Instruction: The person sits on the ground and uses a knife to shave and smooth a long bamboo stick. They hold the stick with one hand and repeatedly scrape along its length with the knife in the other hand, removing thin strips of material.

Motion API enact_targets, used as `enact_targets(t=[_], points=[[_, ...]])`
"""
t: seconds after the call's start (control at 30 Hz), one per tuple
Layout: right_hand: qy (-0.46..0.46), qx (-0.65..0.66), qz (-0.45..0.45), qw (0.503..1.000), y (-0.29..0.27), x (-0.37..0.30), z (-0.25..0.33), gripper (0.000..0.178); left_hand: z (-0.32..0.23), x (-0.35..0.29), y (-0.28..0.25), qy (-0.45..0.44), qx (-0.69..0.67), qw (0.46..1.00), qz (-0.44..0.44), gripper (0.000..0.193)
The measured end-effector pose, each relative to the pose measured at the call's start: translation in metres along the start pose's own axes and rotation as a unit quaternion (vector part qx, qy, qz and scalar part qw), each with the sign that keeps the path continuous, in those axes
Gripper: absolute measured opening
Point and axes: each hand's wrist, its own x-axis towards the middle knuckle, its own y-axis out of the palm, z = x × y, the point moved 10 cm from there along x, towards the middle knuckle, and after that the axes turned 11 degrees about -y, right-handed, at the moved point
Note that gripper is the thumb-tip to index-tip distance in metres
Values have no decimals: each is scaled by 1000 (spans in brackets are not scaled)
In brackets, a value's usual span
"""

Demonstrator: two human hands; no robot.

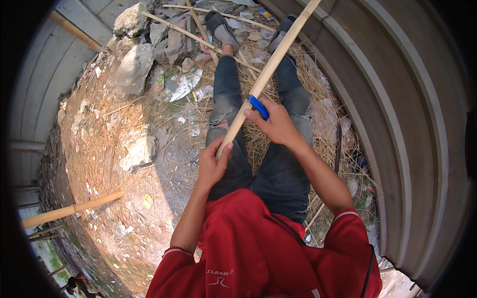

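Note:
A long, pale split bamboo strip (278, 55) slants from between my legs up past my right foot and out of the top edge. Its near end is gripped by my left hand (213, 160), thumb on one side and fingers on the other. Farther up the strip, my right hand (272, 120) is closed round a blue-handled cutter (259, 107), which lies across the bamboo. My right thumb presses against the strip's side. The cutter's blade is hard to make out.
Thin bamboo sticks (181, 31) lie across the ground by my feet. Broken concrete chunks (133, 69) are piled at the far left. A bamboo pole (74, 209) juts in from the left. Along the right stands a corrugated metal wall (397, 124). Straw shavings and litter cover the ground.

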Motion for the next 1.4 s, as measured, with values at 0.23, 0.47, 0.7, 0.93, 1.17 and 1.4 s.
enact_targets(t=[0.23, 0.47, 0.7, 0.93, 1.17, 1.4], points=[[-12, -102, 90, 991, 54, -45, 3, 49, -13, 13, 2, -19, -33, 999, 10, 33], [88, -186, -9, 979, -13, -1, -43, 53, 3, -3, -5, -70, 26, 997, 36, 33], [26, -172, 69, 982, 4, -17, -42, 53, 27, -18, 6, -58, 16, 998, 24, 34], [54, -220, 62, 972, -3, -8, -62, 57, 28, -21, -3, -92, 13, 995, 47, 33], [152, -357, -95, 917, -159, 21, -150, 70, 51, -64, -12, -102, 34, 991, 82, 36], [106, -319, -161, 928, -158, 11, -129, 60, 61, -51, -34, -141, 11, 983, 114, 34]])
